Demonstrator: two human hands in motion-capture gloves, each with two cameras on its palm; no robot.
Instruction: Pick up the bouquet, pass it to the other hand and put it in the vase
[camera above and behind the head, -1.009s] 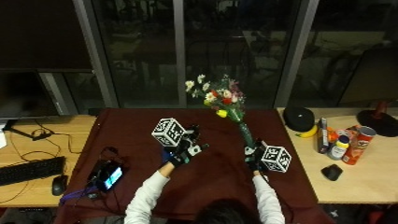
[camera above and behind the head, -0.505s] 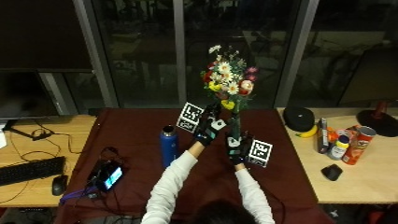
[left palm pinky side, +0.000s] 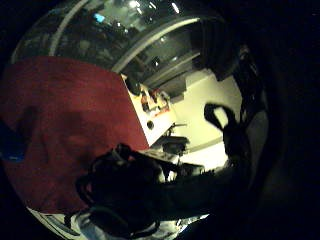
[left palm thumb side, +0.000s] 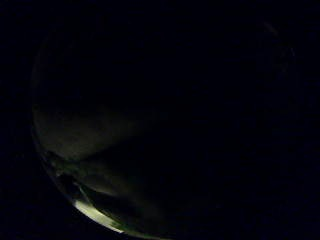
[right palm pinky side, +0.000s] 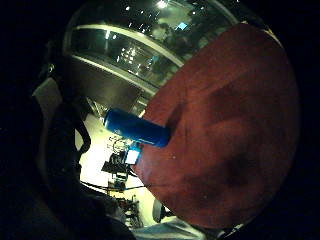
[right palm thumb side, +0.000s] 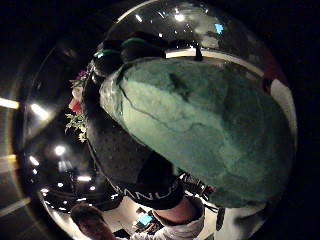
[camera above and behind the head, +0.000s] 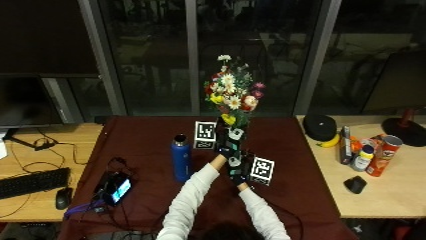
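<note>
- The left hand (camera above and behind the head: 225, 150) and the right hand (camera above and behind the head: 238, 170) are both raised above the middle of the table, touching each other around the stems of the bouquet (camera above and behind the head: 230, 100).
- The right hand's fingers seem curled round the green wrap of the stems (right palm thumb side: 200, 130), which fills much of its thumb-side palm view; the hold looks real, though the outside view is too small to show each finger.
- The left hand sits just above the right on the same stems. In the right thumb-side palm view a gloved hand (right palm thumb side: 125, 150) wraps round the green wrap, with flower heads showing beyond it, so it appears to grip the stems too.
- The left thumb-side palm view is almost black, so it adds nothing about that grip.
- The bouquet stands upright, its white, yellow, red and pink blooms at about 12 o'clock from the hands, in front of the dark window.
- A blue bottle (camera above and behind the head: 180, 160) with a dark cap stands on the dark red cloth (camera above and behind the head: 293, 165) at roughly 9 o'clock from the hands, near but apart.
- Further out at 8 o'clock a phone (camera above and behind the head: 117, 189) with a lit screen lies on the cloth among cables.
- At 3 o'clock, on the bare wood, are a red tube of crisps (camera above and behind the head: 385, 155), a small bottle (camera above and behind the head: 363, 158) and a black mouse (camera above and behind the head: 355, 184).
</note>
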